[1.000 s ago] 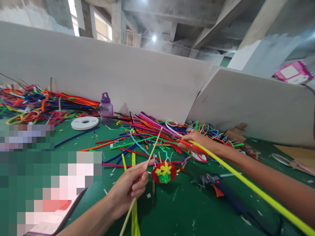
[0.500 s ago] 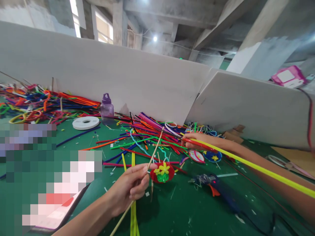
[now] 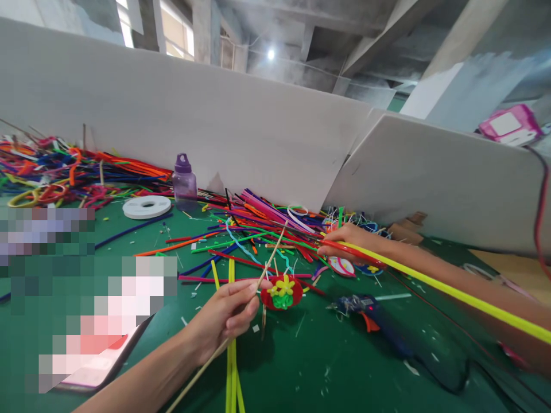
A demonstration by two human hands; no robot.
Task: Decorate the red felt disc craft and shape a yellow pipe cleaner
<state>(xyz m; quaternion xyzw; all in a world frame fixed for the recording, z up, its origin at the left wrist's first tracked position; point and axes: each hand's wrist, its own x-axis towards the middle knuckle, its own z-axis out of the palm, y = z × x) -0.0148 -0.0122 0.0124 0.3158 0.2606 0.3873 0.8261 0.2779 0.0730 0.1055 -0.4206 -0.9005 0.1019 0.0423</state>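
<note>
My left hand (image 3: 235,312) is closed around a thin wooden stick (image 3: 275,252), which slants up to the right. Beside its fingertips is a red oval piece (image 3: 297,293) with a yellow flower and green trim; whether the fingers grip it too, I cannot tell. My right hand (image 3: 342,241) is closed on what look like red-handled scissors (image 3: 365,253), with the blades hard to make out. A long yellow pipe cleaner (image 3: 443,288) runs from that hand to the lower right. Several yellow pipe cleaners (image 3: 232,373) lie under my left wrist.
A blue glue gun (image 3: 379,324) with a cord lies at right. Colourful pipe cleaners (image 3: 258,215) are heaped at the back, near a purple bottle (image 3: 185,186) and a white ribbon spool (image 3: 147,207). A phone (image 3: 101,361) lies at left. White boards (image 3: 241,126) wall the green table.
The view has tilted slightly, so most table items sit a little higher. Both hands keep their holds; the wooden stick and yellow pipe cleaner have barely shifted.
</note>
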